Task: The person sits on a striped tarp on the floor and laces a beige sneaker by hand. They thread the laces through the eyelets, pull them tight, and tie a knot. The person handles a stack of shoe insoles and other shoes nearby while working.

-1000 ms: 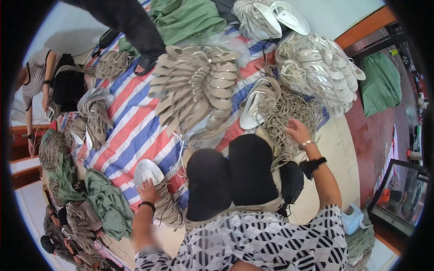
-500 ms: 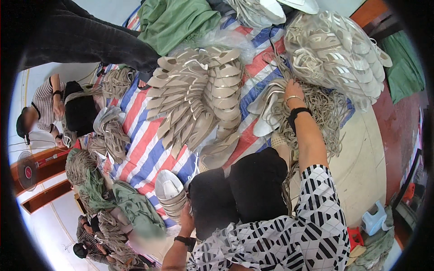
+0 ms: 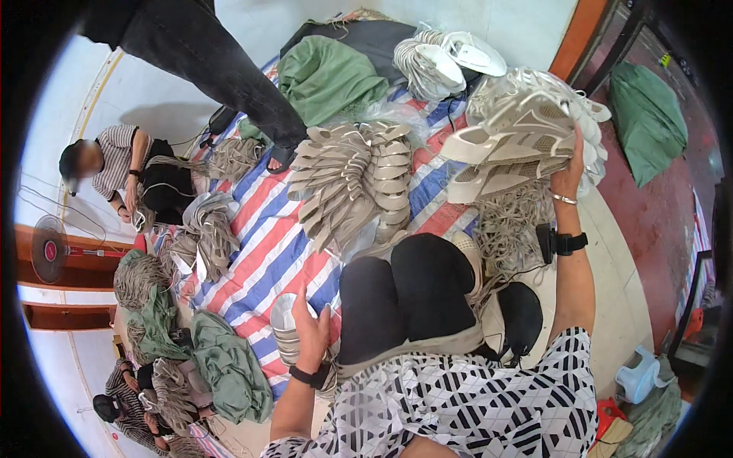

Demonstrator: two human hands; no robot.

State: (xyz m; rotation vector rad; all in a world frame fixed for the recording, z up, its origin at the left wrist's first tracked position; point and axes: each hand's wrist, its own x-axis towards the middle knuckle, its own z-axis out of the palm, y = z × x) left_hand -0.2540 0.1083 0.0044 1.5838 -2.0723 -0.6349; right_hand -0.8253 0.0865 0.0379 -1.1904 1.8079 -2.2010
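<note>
My right hand [image 3: 569, 169] is closed on a small bunch of beige shoe uppers [image 3: 504, 141], holding them up at the right above a tangle of laces [image 3: 508, 229]. The fingers are partly hidden behind the uppers. My left hand [image 3: 311, 330] is open, fingers apart, beside my left thigh. Just left of it sits a stack of nested, pale-lined shoe uppers [image 3: 284, 324], partly covered by the hand. In front of my knees, a fanned pile of beige uppers [image 3: 336, 179] lies on the striped sheet [image 3: 244, 282].
A bagged heap of uppers [image 3: 534, 88] lies behind the held bunch. Green sacks [image 3: 328, 80] lie at the back. A person in dark trousers [image 3: 221, 69] stands at the far left; another person in a striped shirt [image 3: 118, 149] sits at the left. A blue stool [image 3: 637, 374] stands at the right.
My right hand has risen from the tangled laces and now holds a bunch of uppers up. My left hand has let go of the nested stack and opened. The view has shifted.
</note>
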